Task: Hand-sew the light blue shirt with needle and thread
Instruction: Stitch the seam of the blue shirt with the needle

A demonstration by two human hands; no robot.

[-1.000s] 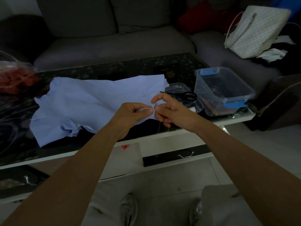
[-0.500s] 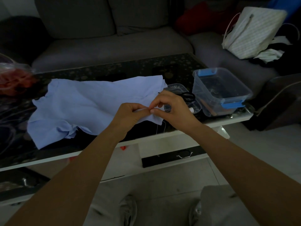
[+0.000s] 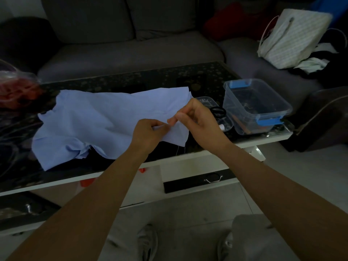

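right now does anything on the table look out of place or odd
Nothing spilled or damaged. The light blue shirt lies rumpled on the table, and loose thread dangles from its near corner.

A dimly lit living room: a grey sofa (image 3: pixel 131 51) runs along the far side, with a pale striped bag (image 3: pixel 295 36) propped on its right section. In front stands a low coffee table (image 3: pixel 150 76) with a dark, speckled glass top and a white frame, and a black drawer (image 3: pixel 188 182) with a metal handle on its near side. Pale floor tiles (image 3: pixel 305 170) spread to the near right.
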